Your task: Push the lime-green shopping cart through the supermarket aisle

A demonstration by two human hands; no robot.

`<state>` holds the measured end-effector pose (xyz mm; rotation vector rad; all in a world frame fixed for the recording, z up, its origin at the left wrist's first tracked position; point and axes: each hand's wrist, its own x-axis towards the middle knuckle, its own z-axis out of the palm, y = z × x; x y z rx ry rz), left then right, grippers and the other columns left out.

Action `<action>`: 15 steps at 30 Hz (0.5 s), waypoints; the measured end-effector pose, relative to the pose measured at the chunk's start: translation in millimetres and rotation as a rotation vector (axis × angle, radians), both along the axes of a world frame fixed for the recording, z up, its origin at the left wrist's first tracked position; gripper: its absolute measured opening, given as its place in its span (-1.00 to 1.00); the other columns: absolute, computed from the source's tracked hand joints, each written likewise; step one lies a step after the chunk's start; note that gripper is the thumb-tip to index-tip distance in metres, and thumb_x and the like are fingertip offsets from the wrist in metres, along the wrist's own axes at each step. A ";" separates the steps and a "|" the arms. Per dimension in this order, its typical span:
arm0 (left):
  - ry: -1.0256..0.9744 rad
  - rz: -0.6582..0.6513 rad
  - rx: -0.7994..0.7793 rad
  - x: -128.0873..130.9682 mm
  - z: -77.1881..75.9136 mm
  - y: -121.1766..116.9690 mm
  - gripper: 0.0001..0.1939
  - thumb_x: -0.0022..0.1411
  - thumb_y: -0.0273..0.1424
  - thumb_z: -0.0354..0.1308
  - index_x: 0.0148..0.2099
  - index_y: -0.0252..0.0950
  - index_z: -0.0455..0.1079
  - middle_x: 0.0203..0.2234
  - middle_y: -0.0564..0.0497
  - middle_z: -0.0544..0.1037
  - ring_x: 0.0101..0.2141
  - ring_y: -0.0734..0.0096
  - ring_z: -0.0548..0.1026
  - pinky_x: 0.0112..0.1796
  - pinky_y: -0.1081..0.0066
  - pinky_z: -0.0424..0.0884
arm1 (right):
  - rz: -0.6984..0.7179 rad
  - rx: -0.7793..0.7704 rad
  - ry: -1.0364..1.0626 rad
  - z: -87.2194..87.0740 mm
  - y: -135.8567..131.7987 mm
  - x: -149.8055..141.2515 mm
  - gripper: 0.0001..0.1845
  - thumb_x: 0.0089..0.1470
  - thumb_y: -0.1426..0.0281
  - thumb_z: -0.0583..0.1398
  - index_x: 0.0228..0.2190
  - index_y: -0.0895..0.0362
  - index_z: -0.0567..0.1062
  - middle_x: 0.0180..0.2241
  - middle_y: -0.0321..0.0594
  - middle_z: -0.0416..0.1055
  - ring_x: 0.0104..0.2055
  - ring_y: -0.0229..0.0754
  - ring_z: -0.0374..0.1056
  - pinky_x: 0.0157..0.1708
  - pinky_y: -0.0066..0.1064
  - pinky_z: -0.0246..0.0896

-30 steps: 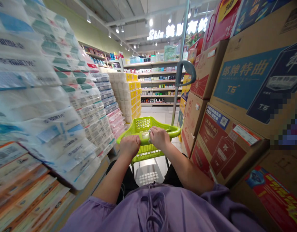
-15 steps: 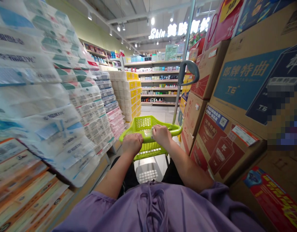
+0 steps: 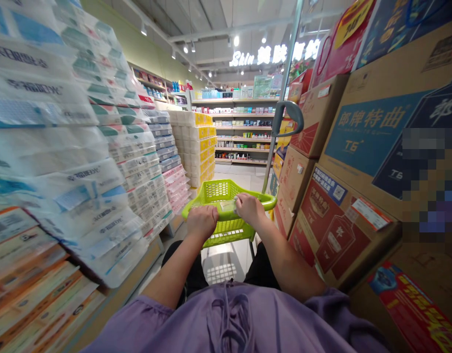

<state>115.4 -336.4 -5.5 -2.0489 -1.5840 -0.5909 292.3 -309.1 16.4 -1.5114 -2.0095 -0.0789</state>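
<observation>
A lime-green plastic shopping cart [image 3: 229, 228] stands right in front of me, its perforated basket pointing down the aisle. My left hand [image 3: 202, 220] is closed around the left part of its handle. My right hand [image 3: 250, 208] has its fingers wrapped over the handle further right. Something small and whitish, maybe clear plastic, shows at the right hand's fingers; I cannot make out what it is. Most of the basket's inside is hidden behind the handle and hands.
Stacked tissue packs [image 3: 78, 162] line the left side, with yellow-and-white packs [image 3: 196, 147] further on. Cardboard cartons [image 3: 361, 142] are piled close on the right. A metal pole with a grey handle [image 3: 287, 119] rises beside them. Stocked shelves [image 3: 244, 127] cross the aisle's far end.
The surroundings sit slightly lower in the picture and have shifted a little. Both hands have stayed closed on the cart's handle; the right hand has shifted slightly right.
</observation>
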 end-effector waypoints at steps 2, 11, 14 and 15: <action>-0.011 -0.002 -0.005 0.8 0.1 0.8 -0.56 0.37 -0.32 -0.21 -0.38 -0.32 0.44 -0.46 -0.14 0.56 -0.40 0.21 0.49 -0.35 0.28 0.18 | -0.044 0.016 0.000 -2.1 -1.1 -2.6 -0.71 0.22 0.41 0.01 -0.32 0.12 0.53 -0.20 -0.14 0.51 -0.16 -0.15 0.40 -0.15 -0.38 0.17; -0.006 0.008 -0.044 -1.2 -1.1 0.6 -0.55 0.38 -0.31 -0.23 -0.35 -0.31 0.44 -0.43 -0.14 0.57 -0.37 0.22 0.49 -0.31 0.27 0.23 | 0.119 0.020 -0.065 0.1 -6.0 -11.1 -0.69 0.23 0.39 -0.01 -0.26 0.10 0.53 -0.13 -0.16 0.50 -0.09 -0.17 0.40 -0.04 -0.38 0.15; -0.012 0.001 -0.075 -0.4 0.5 -2.3 -0.55 0.39 -0.27 -0.25 -0.20 -0.33 0.46 -0.35 -0.15 0.58 -0.33 0.19 0.51 -0.28 0.27 0.26 | -0.033 -0.078 0.013 4.1 0.0 -3.7 -0.64 0.26 0.40 -0.06 -0.14 0.15 0.50 -0.10 -0.05 0.49 -0.06 -0.13 0.41 -0.06 -0.36 0.19; -0.025 -0.011 -0.074 -0.4 1.2 -3.1 -0.55 0.39 -0.24 -0.24 -0.07 -0.33 0.43 -0.25 -0.16 0.58 -0.30 0.19 0.51 -0.28 0.28 0.28 | -0.047 -0.081 0.037 3.4 1.0 -6.3 -0.62 0.26 0.40 -0.07 -0.07 0.19 0.47 -0.09 -0.01 0.49 -0.06 -0.12 0.41 -0.04 -0.33 0.20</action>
